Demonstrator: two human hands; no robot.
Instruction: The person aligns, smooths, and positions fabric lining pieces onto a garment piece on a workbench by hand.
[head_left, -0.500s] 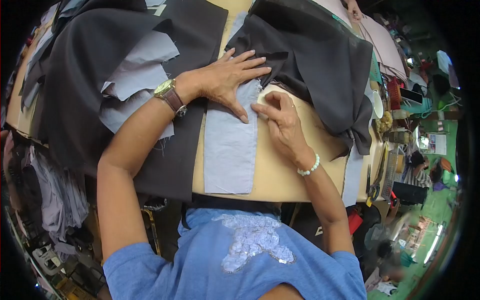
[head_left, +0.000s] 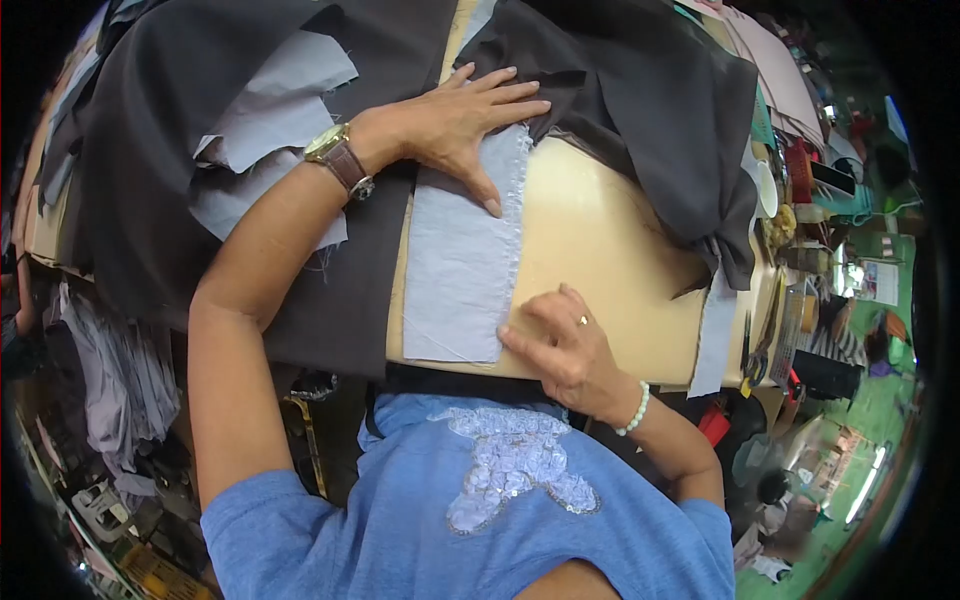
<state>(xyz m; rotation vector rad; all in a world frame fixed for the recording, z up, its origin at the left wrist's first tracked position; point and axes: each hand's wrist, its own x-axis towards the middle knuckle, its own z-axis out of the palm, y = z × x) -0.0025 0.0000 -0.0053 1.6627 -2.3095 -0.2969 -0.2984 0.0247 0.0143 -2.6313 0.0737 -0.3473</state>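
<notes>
My left hand [head_left: 467, 125] lies flat with its fingers spread, across the top of a light grey fabric strip [head_left: 455, 270] and the edge of the dark cloth [head_left: 650, 110] above it. Down the strip's right side runs a frayed edge. At the lower part of that edge is my right hand [head_left: 563, 350], its fingers curled in and one fingertip against the fabric border. Whatever these fingers may pinch is too small to make out. The strip rests flat on a tan tabletop [head_left: 600, 235].
A large dark fabric panel [head_left: 330, 310] covers the table's left side, with frayed grey pieces [head_left: 285, 100] on it. Scissors [head_left: 757, 365] lie at the right edge, near a white cup [head_left: 766, 188] and a dark phone-like object [head_left: 832, 178]. Pink sheets [head_left: 770, 65] are stacked at upper right.
My right hand has moved down along the strip's frayed edge, toward my body, from beside my left thumb to near the bottom corner. My left hand stays spread on the cloth.
</notes>
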